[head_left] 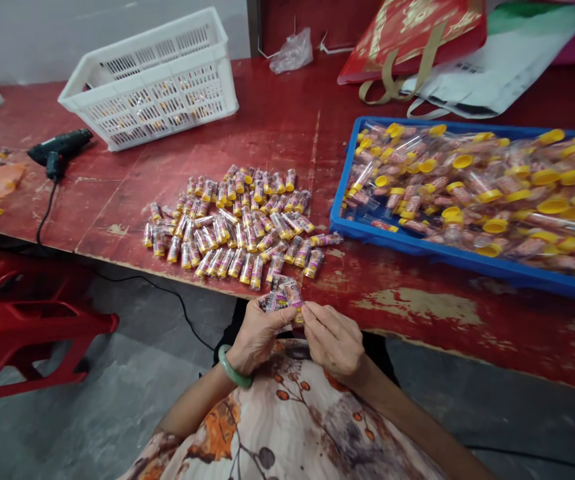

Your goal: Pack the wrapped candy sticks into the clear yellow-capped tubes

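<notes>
My left hand (260, 333), with a green bangle at the wrist, is closed around a small bunch of printed clear plastic sleeves (283, 288). Thumb and fingers of my right hand (336, 339) pinch the right edge of one sleeve, where a bit of yellow shows; whether a tube is inside I cannot tell. Both hands meet at the table's front edge, above my lap. Just beyond them lies a spread of small clear tubes (240, 233) with yellow ends and purple printed wraps.
A blue tray (367, 235) of unwrapped yellow-capped tubes (462, 161) stands to the right. At the back left are a white plastic basket (162, 73) and a black heat gun (60, 148) with its cord. Bags (417, 40) lie at the back right; red stools (32, 320) stand left.
</notes>
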A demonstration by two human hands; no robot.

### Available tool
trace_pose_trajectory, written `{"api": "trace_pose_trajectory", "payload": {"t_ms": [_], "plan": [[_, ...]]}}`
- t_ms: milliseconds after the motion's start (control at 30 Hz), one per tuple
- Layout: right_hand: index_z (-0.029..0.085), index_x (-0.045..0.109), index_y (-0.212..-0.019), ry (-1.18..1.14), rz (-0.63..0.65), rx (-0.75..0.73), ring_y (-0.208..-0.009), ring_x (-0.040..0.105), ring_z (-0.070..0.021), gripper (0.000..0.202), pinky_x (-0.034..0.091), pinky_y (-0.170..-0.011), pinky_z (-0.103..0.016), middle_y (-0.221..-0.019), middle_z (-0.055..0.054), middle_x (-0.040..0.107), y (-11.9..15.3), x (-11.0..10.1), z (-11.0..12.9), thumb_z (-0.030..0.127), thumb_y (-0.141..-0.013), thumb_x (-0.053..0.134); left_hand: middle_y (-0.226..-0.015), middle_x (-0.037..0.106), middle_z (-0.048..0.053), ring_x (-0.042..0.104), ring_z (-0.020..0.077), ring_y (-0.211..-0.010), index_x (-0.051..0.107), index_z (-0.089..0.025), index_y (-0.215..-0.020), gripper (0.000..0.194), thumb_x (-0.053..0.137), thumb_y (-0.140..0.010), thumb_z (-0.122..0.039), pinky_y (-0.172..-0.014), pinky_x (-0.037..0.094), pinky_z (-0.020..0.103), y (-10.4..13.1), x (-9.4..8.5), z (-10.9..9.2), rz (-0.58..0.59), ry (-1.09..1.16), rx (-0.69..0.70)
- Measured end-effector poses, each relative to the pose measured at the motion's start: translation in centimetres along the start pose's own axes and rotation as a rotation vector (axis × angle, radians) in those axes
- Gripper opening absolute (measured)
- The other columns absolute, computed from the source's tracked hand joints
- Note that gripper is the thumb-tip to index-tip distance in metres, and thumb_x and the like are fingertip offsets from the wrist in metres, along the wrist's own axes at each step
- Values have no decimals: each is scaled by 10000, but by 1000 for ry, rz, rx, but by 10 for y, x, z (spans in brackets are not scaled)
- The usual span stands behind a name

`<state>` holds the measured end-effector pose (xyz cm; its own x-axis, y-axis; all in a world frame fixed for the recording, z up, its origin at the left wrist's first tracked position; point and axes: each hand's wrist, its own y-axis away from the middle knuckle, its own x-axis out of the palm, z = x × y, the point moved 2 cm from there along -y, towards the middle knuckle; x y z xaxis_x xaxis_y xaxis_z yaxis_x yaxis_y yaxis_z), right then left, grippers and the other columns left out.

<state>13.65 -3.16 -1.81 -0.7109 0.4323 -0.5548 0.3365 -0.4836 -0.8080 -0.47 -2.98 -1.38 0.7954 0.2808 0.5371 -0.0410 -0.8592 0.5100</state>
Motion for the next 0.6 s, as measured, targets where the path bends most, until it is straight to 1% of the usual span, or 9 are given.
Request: {"api": "trace_pose_trajectory", "payload": {"t_ms": [133, 233, 333, 400, 433, 500, 600], "plan": [[96, 527, -1324, -12, -17, 33, -844, 711, -202, 499, 593, -776, -318, -950, -135, 735, 3, 6, -1, 52, -830, 585, -719, 687, 10, 610, 87, -609, 699, -112, -770, 304, 887, -556, -217, -624, 521, 202, -2, 2, 0, -26, 18, -4], [118, 566, -1281, -72, -55, 96, -834, 713, -198, 472, 599, -765, -313, -944, -132, 734, 5, 8, -2, 30, -818, 588, -702, 675, 9, 613, 93, -610, 684, -113, -756, 308, 866, -598, -304, -626, 534, 212, -4, 3, 0, -34, 13, 8], [178, 634, -1185, -182, -103, 273, -827, 710, -188, 411, 605, -725, -300, -948, -99, 730, 8, 7, -6, 18, -810, 579, -703, 683, 32, 640, 121, -605, 681, -108, -789, 331, 796, -688, -402, -622, 557, 245, -6, 2, -1, -41, 16, -11], [197, 654, -1134, -194, -143, 376, -826, 705, -182, 374, 603, -715, -295, -955, -82, 722, 11, 8, -11, 22, -815, 566, -720, 702, 63, 663, 145, -605, 685, -94, -818, 342, 772, -716, -409, -621, 567, 263, -6, -4, -3, -90, 24, -4], [190, 654, -1123, -160, -148, 382, -826, 702, -181, 357, 601, -721, -295, -953, -84, 718, 12, 10, -14, 28, -820, 558, -732, 711, 79, 674, 157, -612, 688, -86, -827, 341, 769, -721, -400, -625, 571, 268, -6, -7, -5, -122, 31, 13], [153, 647, -1117, -62, -117, 322, -835, 693, -186, 322, 593, -745, -297, -939, -104, 709, 13, 19, -18, 44, -834, 540, -754, 724, 97, 691, 174, -640, 695, -78, -835, 322, 765, -731, -374, -644, 577, 275, -5, -13, -8, -176, 43, 51], [106, 651, -1084, 14, 2, 229, -815, 674, -200, 267, 584, -735, -304, -891, -132, 697, 12, 40, -22, 81, -857, 514, -753, 729, 86, 699, 172, -666, 699, -86, -811, 279, 771, -732, -343, -671, 578, 271, -3, -18, -11, -193, 58, 85]]}}
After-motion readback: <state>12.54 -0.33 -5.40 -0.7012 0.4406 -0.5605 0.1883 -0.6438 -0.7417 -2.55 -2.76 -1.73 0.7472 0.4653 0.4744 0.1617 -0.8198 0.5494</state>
